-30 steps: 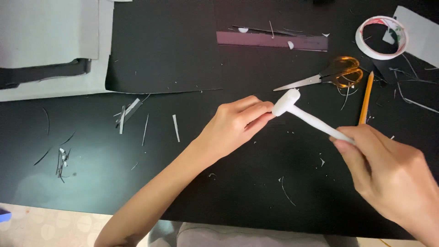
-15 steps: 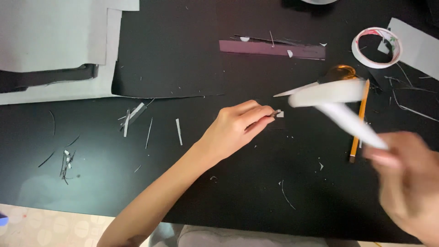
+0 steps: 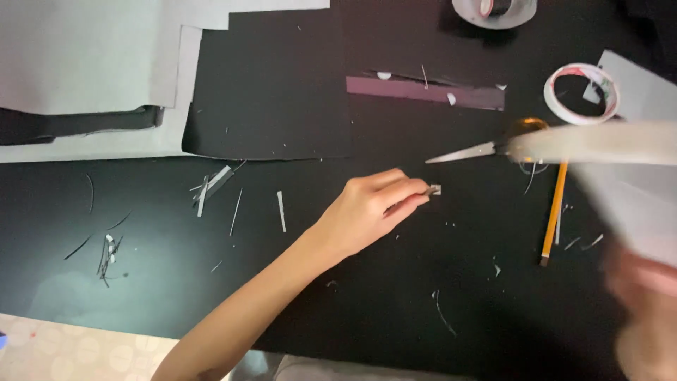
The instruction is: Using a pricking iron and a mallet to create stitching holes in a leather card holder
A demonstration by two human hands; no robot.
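Two hands work over the black surface (image 3: 437, 282). The left hand (image 3: 370, 212) pinches a tiny white scrap (image 3: 435, 189) at its fingertips: light, flimsy, easily dropped. The blurred right hand (image 3: 645, 296) grips a white paper roll (image 3: 599, 144), light and crushable, best held mid-shaft.

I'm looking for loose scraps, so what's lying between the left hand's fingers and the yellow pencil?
In the head view, between the left hand and the yellow pencil lies bare black table with only tiny white specks; the fingers pinch a small white scrap.
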